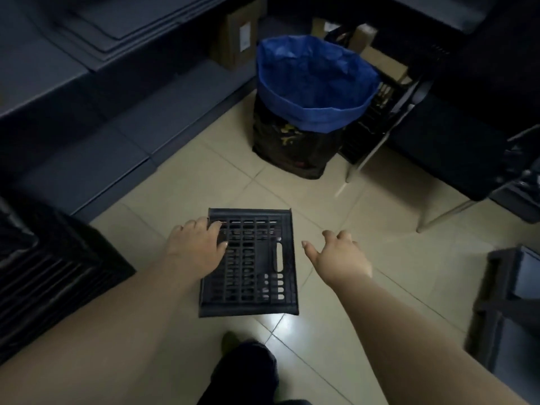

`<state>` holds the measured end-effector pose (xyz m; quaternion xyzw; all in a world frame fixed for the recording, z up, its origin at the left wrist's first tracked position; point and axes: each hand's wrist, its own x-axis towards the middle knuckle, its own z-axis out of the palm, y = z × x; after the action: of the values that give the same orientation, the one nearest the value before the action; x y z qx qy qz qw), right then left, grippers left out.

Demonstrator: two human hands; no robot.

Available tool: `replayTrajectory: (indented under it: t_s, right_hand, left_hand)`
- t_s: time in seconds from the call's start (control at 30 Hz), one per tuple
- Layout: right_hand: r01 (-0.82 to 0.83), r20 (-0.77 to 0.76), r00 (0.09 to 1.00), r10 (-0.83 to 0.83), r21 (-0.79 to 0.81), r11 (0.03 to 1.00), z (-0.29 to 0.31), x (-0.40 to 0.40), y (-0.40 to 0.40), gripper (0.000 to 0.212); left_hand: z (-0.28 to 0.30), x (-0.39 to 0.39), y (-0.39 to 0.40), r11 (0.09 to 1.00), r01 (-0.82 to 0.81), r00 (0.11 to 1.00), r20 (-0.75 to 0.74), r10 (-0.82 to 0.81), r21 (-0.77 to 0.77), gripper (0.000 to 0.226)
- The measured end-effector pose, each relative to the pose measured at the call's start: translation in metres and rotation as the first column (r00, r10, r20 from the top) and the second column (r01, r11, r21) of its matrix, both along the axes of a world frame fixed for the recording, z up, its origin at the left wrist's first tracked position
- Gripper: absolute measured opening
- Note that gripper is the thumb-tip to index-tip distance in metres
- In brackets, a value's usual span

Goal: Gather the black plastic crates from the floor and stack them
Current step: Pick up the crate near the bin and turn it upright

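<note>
Your left hand (196,247) rests fingers-on the black slotted plastic crate (251,267), no closed grip yet, right hand (339,258) open and empty; gathering barely begun

matt black plastic crate (257,270), glossy tiled floor (336,311), crinkled blue plastic liner (315,77)

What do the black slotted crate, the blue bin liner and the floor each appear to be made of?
The black slotted crate looks like moulded plastic with a matt finish, judging by its regular slots and cut-out handle. The blue bin liner looks like thin plastic film: crinkled, slightly shiny. The floor looks like glazed beige tile, with grout lines and a glare spot.
</note>
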<state>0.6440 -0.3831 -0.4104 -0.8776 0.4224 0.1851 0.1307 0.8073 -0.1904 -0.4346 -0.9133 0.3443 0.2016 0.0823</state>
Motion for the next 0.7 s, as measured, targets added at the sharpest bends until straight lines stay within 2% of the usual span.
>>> replayTrajectory:
  t_s: [0.17,0.3,0.4,0.53,0.7]
  right_hand:
    - [-0.071,0.031,0.997,0.069,0.06,0.996,-0.049,0.053,-0.013,0.067]
    - [-0.195,-0.027,0.98,0.197,0.068,0.978,-0.1,0.081,-0.025,0.07]
    - [-0.312,-0.068,0.946,0.316,0.057,0.948,-0.146,0.095,-0.035,0.079]
    - [-0.326,-0.094,0.938,0.332,0.08,0.942,-0.205,0.099,-0.052,0.091]
    - [-0.416,-0.086,0.897,0.434,0.173,0.893,-0.265,0.088,-0.07,0.094]
  left_hand:
    - [-0.04,0.027,-0.015,0.99,-0.137,0.987,-0.086,0.134,-0.029,0.062]
    - [-0.08,0.028,-0.022,0.977,-0.211,0.962,-0.176,0.21,0.011,0.073]
    - [-0.12,0.022,-0.027,0.968,-0.246,0.951,-0.181,0.251,0.054,0.073]
    - [-0.174,0.007,-0.041,0.928,-0.366,0.915,-0.154,0.373,0.073,0.073]
    - [-0.228,-0.016,-0.068,0.881,-0.46,0.865,-0.168,0.472,0.107,0.073]
